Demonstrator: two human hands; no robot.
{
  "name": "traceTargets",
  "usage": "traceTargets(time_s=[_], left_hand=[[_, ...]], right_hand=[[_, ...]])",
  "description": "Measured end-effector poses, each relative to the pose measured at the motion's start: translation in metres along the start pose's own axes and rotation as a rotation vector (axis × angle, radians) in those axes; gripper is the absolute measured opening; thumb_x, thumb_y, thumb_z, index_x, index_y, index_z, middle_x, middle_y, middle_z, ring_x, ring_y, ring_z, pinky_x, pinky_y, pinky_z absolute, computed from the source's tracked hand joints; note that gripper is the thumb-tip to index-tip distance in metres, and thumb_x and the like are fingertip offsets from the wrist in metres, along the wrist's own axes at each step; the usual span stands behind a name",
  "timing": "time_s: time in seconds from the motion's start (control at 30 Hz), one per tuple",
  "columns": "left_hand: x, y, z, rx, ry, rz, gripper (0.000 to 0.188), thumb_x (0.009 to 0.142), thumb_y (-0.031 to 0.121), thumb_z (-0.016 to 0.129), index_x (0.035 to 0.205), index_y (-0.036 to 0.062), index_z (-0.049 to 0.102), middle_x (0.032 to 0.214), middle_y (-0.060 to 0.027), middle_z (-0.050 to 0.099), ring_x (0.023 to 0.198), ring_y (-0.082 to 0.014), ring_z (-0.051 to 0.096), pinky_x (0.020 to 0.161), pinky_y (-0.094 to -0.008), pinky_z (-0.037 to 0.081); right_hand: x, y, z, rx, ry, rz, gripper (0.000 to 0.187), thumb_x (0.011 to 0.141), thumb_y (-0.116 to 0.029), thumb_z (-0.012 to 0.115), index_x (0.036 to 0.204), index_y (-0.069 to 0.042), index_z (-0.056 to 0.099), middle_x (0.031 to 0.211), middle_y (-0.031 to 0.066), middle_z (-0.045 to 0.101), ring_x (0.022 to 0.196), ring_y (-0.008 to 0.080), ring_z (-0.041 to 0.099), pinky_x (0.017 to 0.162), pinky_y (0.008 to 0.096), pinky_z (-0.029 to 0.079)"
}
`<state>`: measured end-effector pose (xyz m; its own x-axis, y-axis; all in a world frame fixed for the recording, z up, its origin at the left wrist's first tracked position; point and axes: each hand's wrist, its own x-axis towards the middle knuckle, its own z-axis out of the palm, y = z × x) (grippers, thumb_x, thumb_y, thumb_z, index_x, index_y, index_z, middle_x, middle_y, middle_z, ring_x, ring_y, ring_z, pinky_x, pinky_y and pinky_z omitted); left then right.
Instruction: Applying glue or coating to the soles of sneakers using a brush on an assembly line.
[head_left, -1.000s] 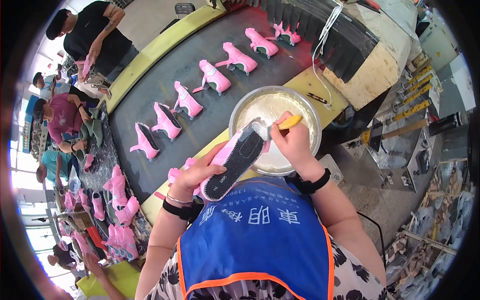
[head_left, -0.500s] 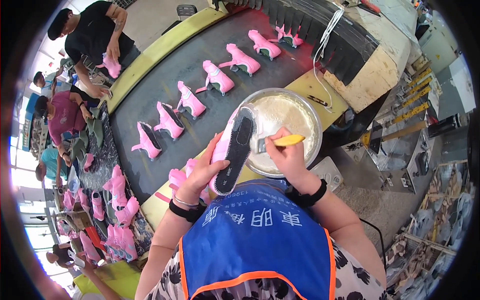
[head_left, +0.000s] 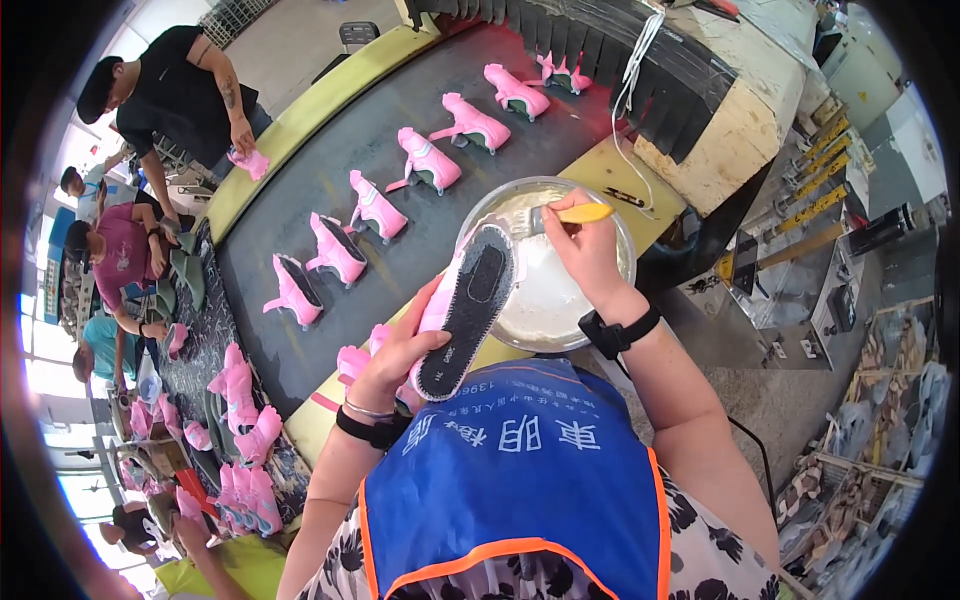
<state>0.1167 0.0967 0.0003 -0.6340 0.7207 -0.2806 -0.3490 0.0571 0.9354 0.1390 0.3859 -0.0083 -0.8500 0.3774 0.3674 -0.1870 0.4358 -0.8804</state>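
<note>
My left hand (head_left: 402,348) grips a pink shoe upper (head_left: 466,315) with its black, stitched-edged sole side turned up. The toe end points away from me and overlaps the left rim of a round metal basin (head_left: 632,268). Whitish liquid (head_left: 548,305) lies in the basin. Closed around a flat brush (head_left: 584,213) with a yellow handle is my right hand (head_left: 590,258). Its bristles are over the far part of the basin, just beyond the shoe's toe; whether they touch the liquid I cannot tell.
A dark conveyor belt (head_left: 262,212) carries a row of pink uppers (head_left: 337,250) toward a strip-curtained machine (head_left: 600,60). More uppers (head_left: 352,365) sit by my left wrist. Across the belt, a person (head_left: 185,90) holds a pink upper; other people work at the left beside piled uppers (head_left: 248,497).
My right hand has moved the brush away from the shoe's edge to the far part of the basin. The shoe in my left hand sits slightly lower in view.
</note>
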Motion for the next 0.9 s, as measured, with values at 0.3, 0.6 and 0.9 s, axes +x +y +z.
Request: traceTargets(time_s=[0.3,0.6,0.9], left_hand=[[-0.003,-0.001,-0.002,0.493,0.234,0.146,0.084,0.079,0.021,0.067,0.155,0.0089,0.033,0.149,-0.0225,0.045,0.137,-0.0288,0.047,0.111,-0.0366,0.038],[-0.006,0.018,0.018,1.162,0.449,0.084,0.09,0.064,0.028,0.074,0.149,0.0248,0.045,0.126,-0.0227,0.058,0.105,-0.0417,0.066,0.087,-0.0472,0.056],[-0.008,0.017,0.013,1.193,0.514,0.158,0.088,0.066,0.025,0.074,0.148,0.0241,0.045,0.125,-0.0213,0.057,0.102,-0.0423,0.066,0.084,-0.047,0.056]], right_hand=[[-0.051,-0.025,0.003,0.007,-0.21,0.076,0.017,0.091,-0.01,0.069,0.082,-0.004,0.056,0.061,0.0029,0.054,0.054,0.011,0.05,0.052,0.0285,0.039],[-0.04,-0.045,0.009,0.14,0.009,0.047,0.014,0.094,-0.01,0.07,0.089,-0.003,0.058,0.068,-0.0007,0.056,0.061,0.0044,0.05,0.053,0.0239,0.039],[-0.061,-0.04,0.022,-0.018,-0.216,0.052,0.014,0.092,-0.011,0.07,0.085,-0.004,0.059,0.066,0.0017,0.059,0.058,0.0084,0.054,0.054,0.0274,0.042]])
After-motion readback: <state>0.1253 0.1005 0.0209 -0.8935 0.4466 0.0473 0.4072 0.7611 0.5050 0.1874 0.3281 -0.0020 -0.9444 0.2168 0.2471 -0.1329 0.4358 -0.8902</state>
